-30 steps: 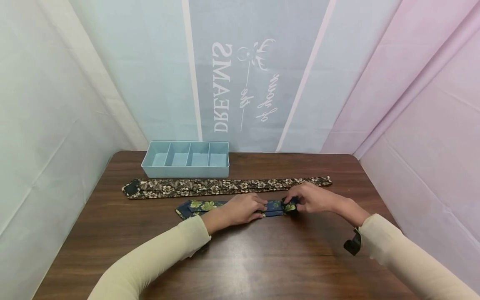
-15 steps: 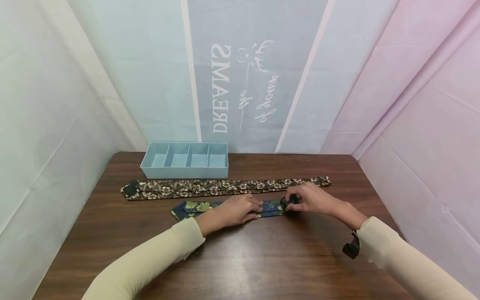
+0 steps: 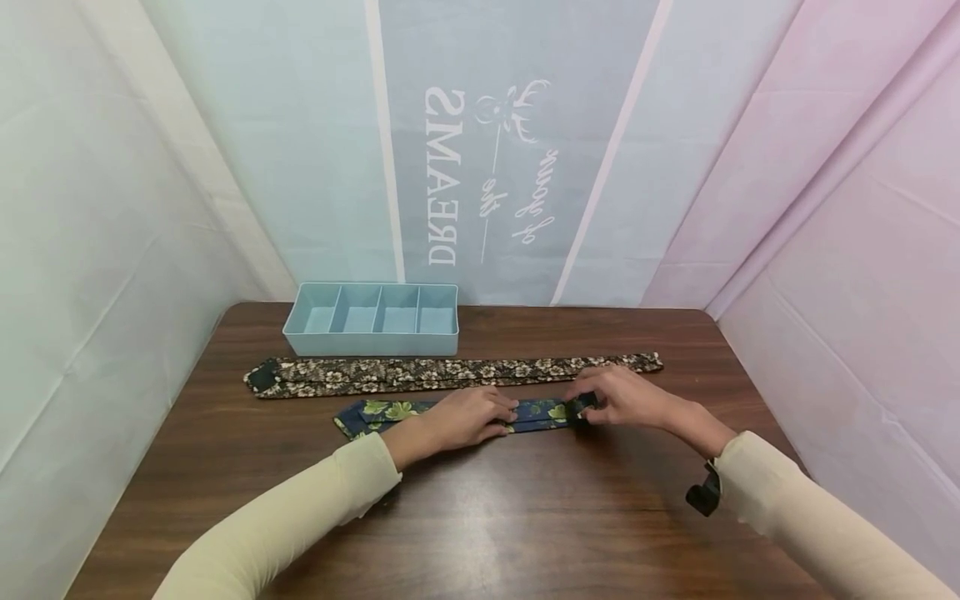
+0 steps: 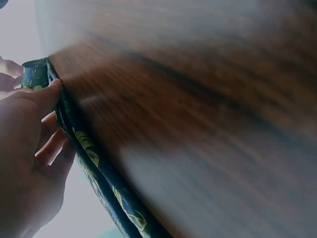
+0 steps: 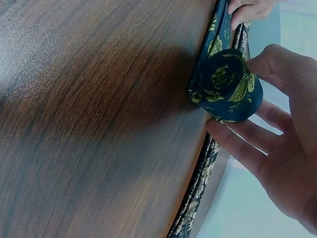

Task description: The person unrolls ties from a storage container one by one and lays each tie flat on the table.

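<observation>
A navy necktie [image 3: 536,417] with yellow-green flowers lies lengthwise on the table, its wide pointed end to the left. Its right end is rolled into a coil [image 5: 223,77], seen end-on in the right wrist view. My right hand [image 3: 626,396] holds this coil between thumb and fingers. Further left, my left hand [image 3: 468,418] rests on the flat part of the tie, fingertips pressing it down; the left wrist view shows the thumb [image 4: 52,91] at the tie's edge. The palm covers the tie's middle in the head view.
Behind the navy tie, a brown and cream floral necktie [image 3: 420,375] lies stretched out flat. A light blue tray [image 3: 371,344] with several compartments stands at the back left of the wooden table [image 3: 480,517]. Fabric walls [image 3: 862,292] enclose the table's sides and back.
The navy tie's wide end has slid left, and my left hand has shifted left along with it. The coil has turned in my right hand, which stays at nearly the same place.
</observation>
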Demonstrator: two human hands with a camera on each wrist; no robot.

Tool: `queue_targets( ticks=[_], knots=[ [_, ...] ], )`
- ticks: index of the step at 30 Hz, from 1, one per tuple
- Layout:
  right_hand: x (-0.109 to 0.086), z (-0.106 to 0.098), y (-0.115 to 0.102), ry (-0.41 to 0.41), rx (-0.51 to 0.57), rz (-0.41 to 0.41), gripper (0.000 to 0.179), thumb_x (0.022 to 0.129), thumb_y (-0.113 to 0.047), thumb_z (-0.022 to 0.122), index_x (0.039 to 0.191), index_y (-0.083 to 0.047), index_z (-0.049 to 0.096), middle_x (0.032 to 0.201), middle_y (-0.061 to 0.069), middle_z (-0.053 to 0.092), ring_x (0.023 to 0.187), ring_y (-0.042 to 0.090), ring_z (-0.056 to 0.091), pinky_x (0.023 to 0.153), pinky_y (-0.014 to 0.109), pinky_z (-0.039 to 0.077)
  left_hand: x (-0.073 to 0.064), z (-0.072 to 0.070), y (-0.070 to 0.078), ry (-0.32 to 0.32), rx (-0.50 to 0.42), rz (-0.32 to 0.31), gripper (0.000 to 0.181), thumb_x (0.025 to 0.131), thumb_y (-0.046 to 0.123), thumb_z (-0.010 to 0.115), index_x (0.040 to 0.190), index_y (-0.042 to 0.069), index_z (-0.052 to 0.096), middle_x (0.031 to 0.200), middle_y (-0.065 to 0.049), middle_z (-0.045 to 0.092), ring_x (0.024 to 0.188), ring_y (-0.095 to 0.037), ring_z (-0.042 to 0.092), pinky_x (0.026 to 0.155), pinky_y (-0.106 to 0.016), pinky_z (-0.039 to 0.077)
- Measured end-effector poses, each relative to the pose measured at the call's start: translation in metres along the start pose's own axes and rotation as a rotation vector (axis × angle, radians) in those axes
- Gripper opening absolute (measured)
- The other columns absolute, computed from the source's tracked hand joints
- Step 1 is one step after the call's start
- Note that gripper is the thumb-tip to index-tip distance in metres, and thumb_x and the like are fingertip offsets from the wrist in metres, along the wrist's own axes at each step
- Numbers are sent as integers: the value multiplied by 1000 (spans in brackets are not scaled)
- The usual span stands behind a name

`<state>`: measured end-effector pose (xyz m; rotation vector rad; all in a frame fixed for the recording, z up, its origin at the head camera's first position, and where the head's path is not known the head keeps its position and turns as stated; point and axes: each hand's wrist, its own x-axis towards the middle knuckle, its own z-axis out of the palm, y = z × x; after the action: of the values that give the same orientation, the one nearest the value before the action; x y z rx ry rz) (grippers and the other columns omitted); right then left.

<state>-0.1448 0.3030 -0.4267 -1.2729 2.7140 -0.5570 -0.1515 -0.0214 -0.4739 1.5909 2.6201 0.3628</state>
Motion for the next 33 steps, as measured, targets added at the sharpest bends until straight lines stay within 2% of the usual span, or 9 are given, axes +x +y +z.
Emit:
queue_targets(
  ticks=[5, 10, 13, 15, 20, 23, 26, 28, 33],
  knots=[
    [-1, 0, 2, -15, 30, 20, 32, 87, -1, 75, 117, -8, 79, 116, 6, 73, 84, 15, 72, 66, 26, 62, -3, -1, -2, -4, 1, -2, 33, 107, 32, 66, 135, 15, 74, 150, -2, 63, 136, -19, 60, 117, -38, 47],
    [-6, -2, 4, -5, 89, 66, 34, 85, 5, 72, 117, -7, 78, 119, 11, 75, 98, 26, 76, 71, 34, 66, -5, -3, -2, -4, 1, -6, 33, 107, 31, 66, 135, 16, 74, 149, -2, 63, 136, -20, 60, 116, -38, 48],
    [-8, -1, 5, 18, 86, 90, 26, 91, -3, 76, 116, -9, 78, 116, 9, 77, 92, 22, 77, 71, 35, 66, -8, -3, -2, -5, -4, -17, 33, 107, 31, 66, 135, 16, 74, 149, -1, 63, 137, -20, 59, 116, -38, 49],
    [-8, 0, 4, 39, 67, 100, 19, 93, -10, 79, 113, -11, 78, 109, 5, 78, 80, 14, 75, 67, 33, 64, -9, -4, -3, -8, -9, -23, 33, 107, 31, 66, 135, 16, 74, 150, -2, 63, 138, -21, 58, 117, -39, 48],
    [-7, 3, 2, 87, 25, 123, 15, 93, -19, 83, 106, -14, 75, 89, -5, 74, 56, 3, 55, 54, 22, 47, -13, -4, -5, -7, -24, -22, 33, 107, 31, 66, 135, 15, 74, 150, -3, 63, 139, -22, 58, 118, -40, 46],
    [-9, 3, 3, 114, 10, 140, 15, 92, -16, 83, 104, -14, 74, 87, -5, 73, 58, 3, 57, 53, 20, 45, -15, -3, -8, 1, -30, -24, 33, 106, 31, 68, 134, 15, 74, 150, -3, 63, 138, -22, 59, 118, -40, 47],
    [-11, 3, 4, 121, 10, 147, 17, 91, -12, 82, 105, -13, 73, 92, -2, 75, 65, 6, 66, 55, 22, 50, -18, -4, -10, 9, -37, -25, 33, 105, 30, 69, 134, 14, 75, 149, -3, 64, 137, -22, 59, 118, -40, 46],
    [-13, 3, 7, 110, 11, 140, 19, 91, -9, 80, 109, -11, 74, 98, 1, 77, 71, 7, 70, 60, 24, 56, -20, -5, -10, 6, -43, -28, 33, 105, 30, 69, 134, 14, 74, 149, -3, 64, 137, -22, 59, 119, -40, 46],
    [-15, 3, 10, 76, 29, 125, 31, 92, -7, 76, 123, -9, 76, 106, 7, 79, 69, 3, 70, 63, 28, 62, -25, -7, -11, 3, -54, -38, 33, 105, 30, 69, 134, 14, 75, 149, -3, 64, 136, -22, 59, 120, -41, 44]
  ],
)
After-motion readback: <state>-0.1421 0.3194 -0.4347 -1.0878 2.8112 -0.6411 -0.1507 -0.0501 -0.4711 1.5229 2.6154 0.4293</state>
